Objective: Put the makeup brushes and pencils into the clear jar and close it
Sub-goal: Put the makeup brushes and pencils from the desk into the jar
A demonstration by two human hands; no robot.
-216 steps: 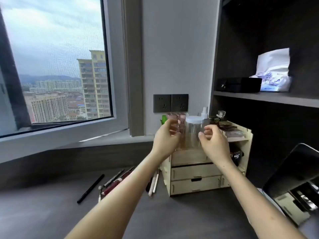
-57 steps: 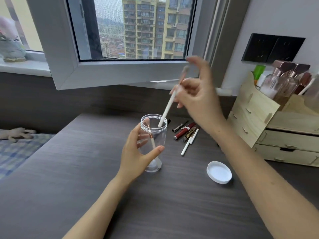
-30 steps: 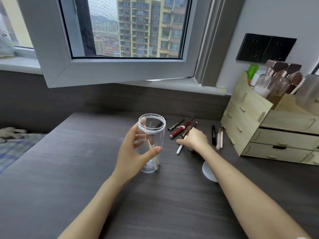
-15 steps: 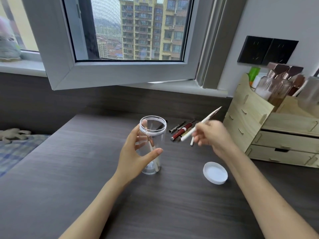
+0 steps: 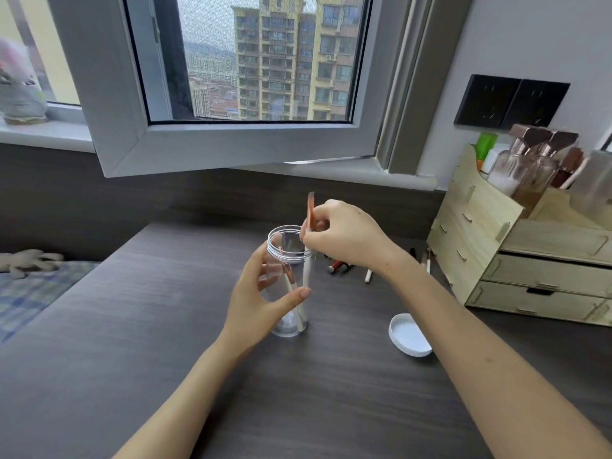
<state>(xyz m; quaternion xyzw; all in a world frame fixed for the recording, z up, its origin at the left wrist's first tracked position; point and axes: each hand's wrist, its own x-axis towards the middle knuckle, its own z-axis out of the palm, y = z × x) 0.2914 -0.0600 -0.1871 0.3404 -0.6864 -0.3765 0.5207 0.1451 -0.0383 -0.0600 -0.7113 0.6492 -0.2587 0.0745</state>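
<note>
Landmark: the clear plastic jar with the threaded rim [image 5: 287,279], standing upright on the dark wood-grain desk [image 5: 132,342]. Everything below is placed relative to it.

What just changed: half a second ago the right hand [image 5: 344,236] was off to the jar's right, holding the slim white makeup brush with the copper-coloured end [image 5: 308,260] tilted in the air. Now that hand is right over the mouth and the brush is nearly upright, lower end already down inside, copper end poking out above the rim.

Right hand: fingertips pinching the brush just above the rim, not let go yet.

Left hand: the left hand [image 5: 261,293] is wrapped around the jar's near side, thumb across the front, same steadying grip as before.

Already in the jar: at least one other white-handled brush [image 5: 289,276] leaning inside.

Still outside: a small cluster of pencils and tubes [image 5: 341,267] on the desk just beyond and right of the jar, partly hidden by the right wrist, so can't count them.

Lid: the round white plastic lid [image 5: 410,336] lies on the desk, near right of the jar, not touching it.

What it means: I'd say we're only partway, a few more trips to that cluster, then the lid.
</note>
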